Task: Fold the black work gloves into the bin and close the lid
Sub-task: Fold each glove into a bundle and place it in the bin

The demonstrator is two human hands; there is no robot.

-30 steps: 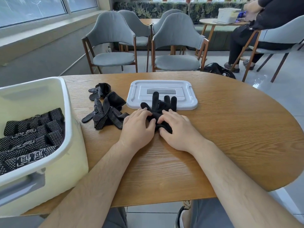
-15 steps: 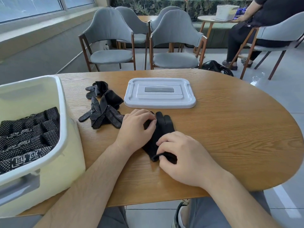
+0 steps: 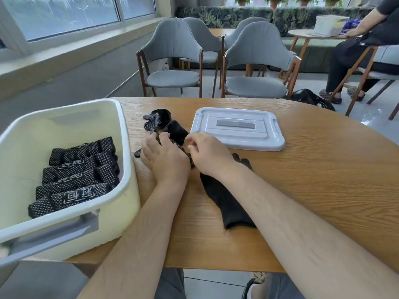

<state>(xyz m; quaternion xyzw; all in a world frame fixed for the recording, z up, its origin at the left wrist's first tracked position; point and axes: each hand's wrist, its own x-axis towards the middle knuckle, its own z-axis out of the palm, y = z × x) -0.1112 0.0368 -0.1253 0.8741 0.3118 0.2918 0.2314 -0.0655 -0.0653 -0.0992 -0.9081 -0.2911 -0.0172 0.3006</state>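
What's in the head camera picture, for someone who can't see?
A left hand and right hand grip a dotted glove on a wooden table. A black glove lies by the right arm; a bin of folded gloves stands left, its lid off.

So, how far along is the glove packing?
Several folded bundles already lie in the bin. The left hand and right hand grip the loose gloves beside it; one flat glove waits under the right forearm. The lid lies on the table, not yet on.
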